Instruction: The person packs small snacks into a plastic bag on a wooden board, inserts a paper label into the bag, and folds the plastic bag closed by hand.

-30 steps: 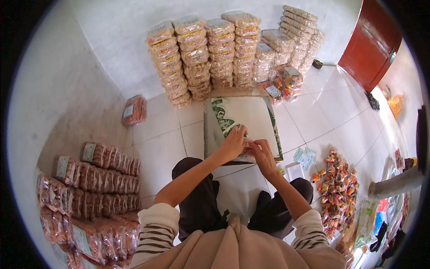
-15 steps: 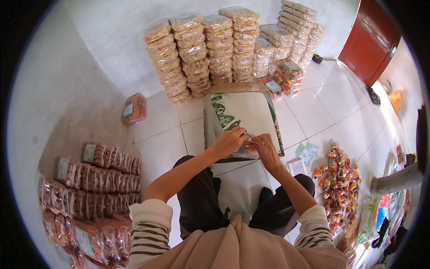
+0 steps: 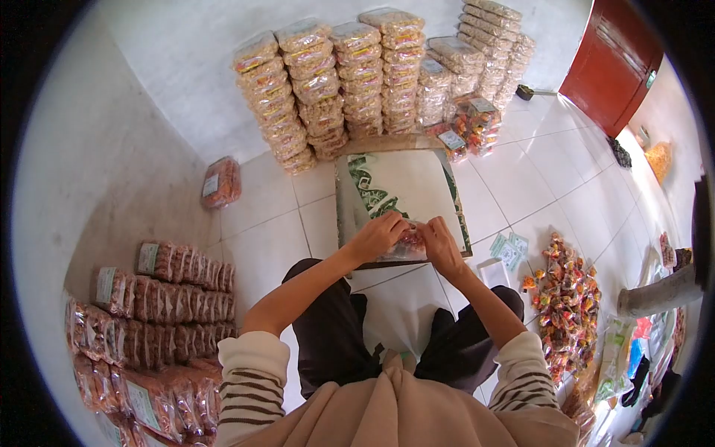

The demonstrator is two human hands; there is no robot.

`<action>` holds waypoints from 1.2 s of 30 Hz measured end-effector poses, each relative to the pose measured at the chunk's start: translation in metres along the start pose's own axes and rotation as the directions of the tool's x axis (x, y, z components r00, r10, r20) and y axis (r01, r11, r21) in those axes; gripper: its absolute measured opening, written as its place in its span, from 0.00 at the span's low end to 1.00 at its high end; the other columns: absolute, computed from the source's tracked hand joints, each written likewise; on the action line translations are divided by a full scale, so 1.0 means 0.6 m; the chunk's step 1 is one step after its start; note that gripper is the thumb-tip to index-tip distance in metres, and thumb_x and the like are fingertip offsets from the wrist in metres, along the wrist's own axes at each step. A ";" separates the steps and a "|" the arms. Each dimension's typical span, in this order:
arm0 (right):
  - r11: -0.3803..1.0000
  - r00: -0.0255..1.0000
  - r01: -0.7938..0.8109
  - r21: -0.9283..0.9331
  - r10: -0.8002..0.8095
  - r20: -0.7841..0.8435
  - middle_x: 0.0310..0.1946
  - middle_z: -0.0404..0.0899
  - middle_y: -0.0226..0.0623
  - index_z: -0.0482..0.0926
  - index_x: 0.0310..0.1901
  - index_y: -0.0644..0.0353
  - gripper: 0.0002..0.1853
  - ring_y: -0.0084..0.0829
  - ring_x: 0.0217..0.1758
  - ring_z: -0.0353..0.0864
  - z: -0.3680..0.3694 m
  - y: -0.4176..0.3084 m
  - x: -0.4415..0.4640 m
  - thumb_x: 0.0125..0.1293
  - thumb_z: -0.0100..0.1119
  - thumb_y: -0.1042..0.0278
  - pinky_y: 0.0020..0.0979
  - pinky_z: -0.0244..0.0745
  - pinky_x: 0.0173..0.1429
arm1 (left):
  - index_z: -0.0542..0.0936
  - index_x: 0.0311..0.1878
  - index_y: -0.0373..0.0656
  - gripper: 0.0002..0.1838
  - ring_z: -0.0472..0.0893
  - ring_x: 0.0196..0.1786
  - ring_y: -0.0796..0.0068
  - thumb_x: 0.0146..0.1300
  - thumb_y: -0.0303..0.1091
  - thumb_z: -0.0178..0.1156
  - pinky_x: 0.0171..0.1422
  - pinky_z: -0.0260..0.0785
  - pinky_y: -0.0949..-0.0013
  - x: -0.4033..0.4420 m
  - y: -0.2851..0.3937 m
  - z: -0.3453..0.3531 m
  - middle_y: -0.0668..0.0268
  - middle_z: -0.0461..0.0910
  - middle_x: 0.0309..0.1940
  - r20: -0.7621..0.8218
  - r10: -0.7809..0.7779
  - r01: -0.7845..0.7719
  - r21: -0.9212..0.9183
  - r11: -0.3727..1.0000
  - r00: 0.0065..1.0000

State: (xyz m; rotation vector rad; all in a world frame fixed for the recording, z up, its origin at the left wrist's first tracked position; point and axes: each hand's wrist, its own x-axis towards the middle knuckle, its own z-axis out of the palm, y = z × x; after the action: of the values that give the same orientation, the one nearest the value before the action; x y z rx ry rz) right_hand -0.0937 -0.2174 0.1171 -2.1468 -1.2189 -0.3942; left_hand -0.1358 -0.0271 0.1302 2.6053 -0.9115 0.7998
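Note:
A clear plastic bag (image 3: 409, 246) with reddish contents lies at the near edge of a low box-like table (image 3: 417, 179) with a white and green top. My left hand (image 3: 383, 232) pinches the bag's upper edge from the left. On the right side, my right hand (image 3: 441, 246) has its fingers closed on the same plastic. Both hands are close together, with the bag's top between them. The fingertips partly cover the bag's edge.
Tall stacks of packed bags (image 3: 313, 82) stand against the wall. Rows of reddish packets (image 3: 164, 305) are at the left. A pile of small wrapped packets (image 3: 566, 305), green-white labels (image 3: 509, 251) and a white box (image 3: 493, 274) lie on the floor at the right.
Both hands have come down slightly toward the near edge of the table, and more of the bag shows between them. They keep their grip on the plastic.

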 end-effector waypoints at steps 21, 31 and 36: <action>0.972 0.995 -0.080 0.223 0.091 -0.036 0.27 0.73 0.39 0.77 0.31 0.65 0.07 0.40 0.35 0.73 0.003 -0.013 0.004 0.48 0.59 0.82 0.33 0.70 0.37 | 0.76 0.36 0.39 0.06 0.72 0.39 0.66 0.56 0.30 0.58 0.43 0.66 0.70 -0.031 0.025 0.011 0.59 0.70 0.34 0.019 -0.640 0.390 -0.807 0.444 0.768; 0.942 0.974 -0.215 0.259 0.189 0.122 0.26 0.75 0.40 0.79 0.30 0.62 0.05 0.41 0.34 0.74 -0.005 -0.005 0.012 0.49 0.58 0.78 0.36 0.71 0.39 | 0.81 0.31 0.46 0.10 0.71 0.42 0.65 0.49 0.41 0.63 0.48 0.65 0.64 -0.005 0.031 -0.011 0.66 0.75 0.32 0.145 -0.470 0.491 -0.204 0.847 0.871; 0.936 0.962 -0.240 0.259 0.193 0.194 0.27 0.76 0.42 0.80 0.31 0.62 0.06 0.42 0.33 0.75 -0.006 0.004 0.022 0.50 0.58 0.76 0.38 0.71 0.39 | 0.81 0.31 0.45 0.09 0.71 0.43 0.62 0.50 0.39 0.62 0.48 0.66 0.63 0.005 0.028 -0.029 0.64 0.76 0.31 0.156 -0.388 0.403 -0.072 0.913 0.908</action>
State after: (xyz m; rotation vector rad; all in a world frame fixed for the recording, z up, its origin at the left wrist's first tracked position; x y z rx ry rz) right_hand -0.0845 -0.2120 0.1258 -2.0664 -1.0382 0.0542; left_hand -0.1518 -0.0344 0.1471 2.6475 -0.4109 0.4546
